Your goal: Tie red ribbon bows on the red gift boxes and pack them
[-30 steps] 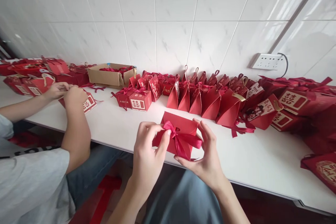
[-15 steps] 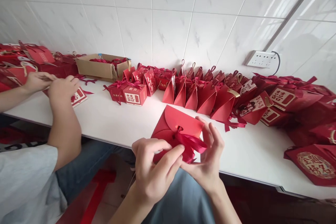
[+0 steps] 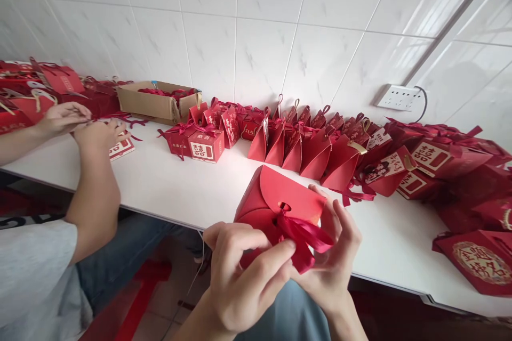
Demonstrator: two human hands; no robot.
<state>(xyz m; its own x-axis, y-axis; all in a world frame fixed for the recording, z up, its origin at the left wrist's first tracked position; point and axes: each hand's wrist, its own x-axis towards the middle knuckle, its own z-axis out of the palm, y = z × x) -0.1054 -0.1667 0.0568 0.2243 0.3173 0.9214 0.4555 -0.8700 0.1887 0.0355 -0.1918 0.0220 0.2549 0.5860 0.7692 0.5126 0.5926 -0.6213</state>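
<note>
A red gift box (image 3: 294, 195) with overlapping curved flaps is held between my hands above the table's front edge, tilted toward me. A dark red ribbon (image 3: 308, 237) comes out of the small hole at its middle. My left hand (image 3: 250, 277) pinches the ribbon near its knot with thumb and forefinger, over the box's lower left part. My right hand (image 3: 334, 250) is wrapped round the box's right side, its fingers behind it and its thumb below the ribbon.
Red boxes (image 3: 316, 154) line the white table (image 3: 172, 186) along the wall, with more piled at the right (image 3: 482, 261). An open cardboard box (image 3: 148, 105) holds ribbons. At the left, another person's hands (image 3: 94, 130) work over a red box.
The held box and both my hands have shifted slightly right and down in view. At the left, the other person's hands have moved a little.
</note>
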